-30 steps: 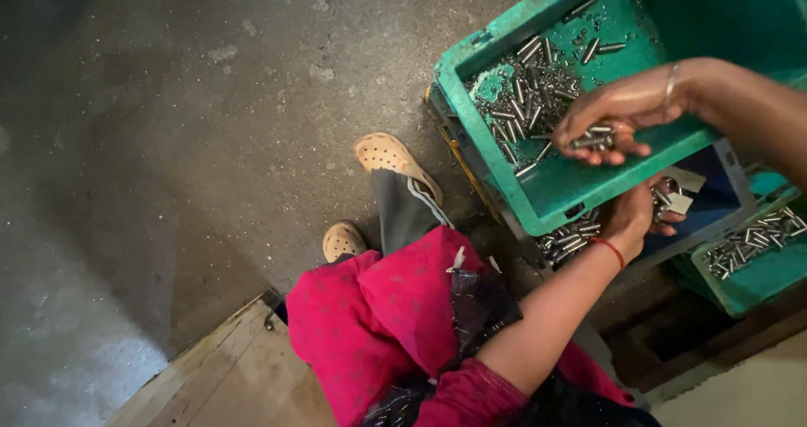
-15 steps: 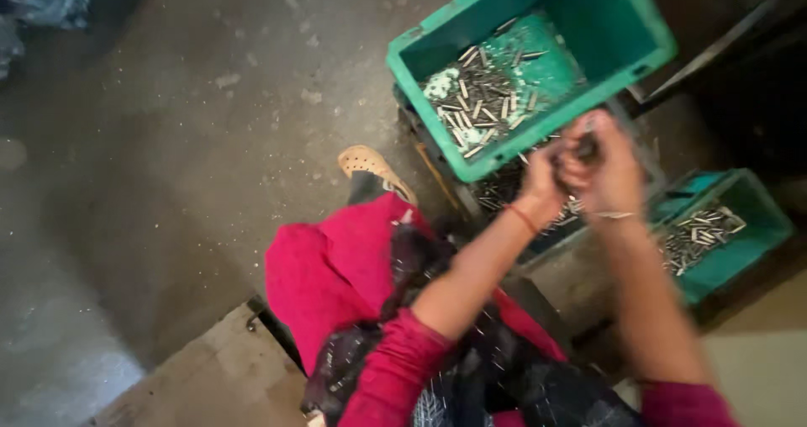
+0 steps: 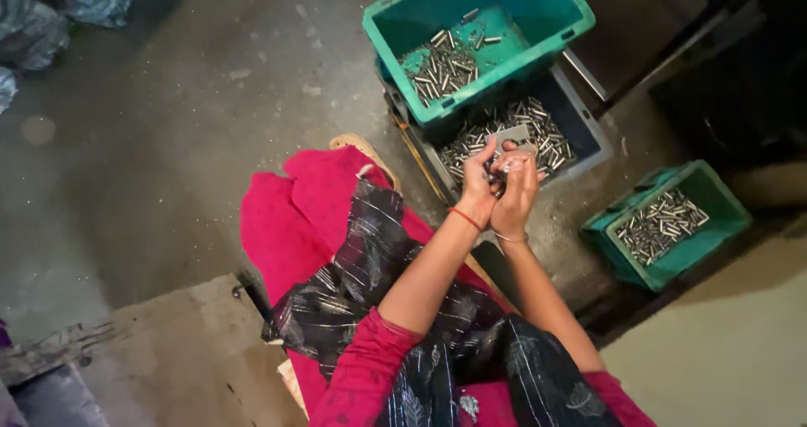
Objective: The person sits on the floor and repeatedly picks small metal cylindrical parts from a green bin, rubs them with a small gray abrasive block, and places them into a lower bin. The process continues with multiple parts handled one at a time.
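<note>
Both hands are together now over the dark blue tray (image 3: pixel 580 108) — a second ago the right hand (image 3: pixel 514 193) was out in the big green crate (image 3: pixel 546 11) scooping small metal pins, and the left hand (image 3: pixel 477 183) sat lower by the tray. Half a second ago they had already met; they stay joined here, drawn in closer to the body.

I see the left fingers (image 3: pixel 486 151) curled up and pressed against a small flat grey metal plate (image 3: pixel 513 134), which stands just above both hands. The right fingers (image 3: pixel 523 165) are bunched, pinching something small and shiny against that plate — a pin by the look of it, too small to be sure.

So the work has gone from picking up to fitting or checking a pin at the plate, I judge.

Loose pins lie in the green crate, more fill the blue tray right under the hands, and a smaller green bin (image 3: pixel 710 225) of pins sits well apart on the person's right. Pink and black clothing covers the lap; the floor is bare concrete (image 3: pixel 168 141).
</note>
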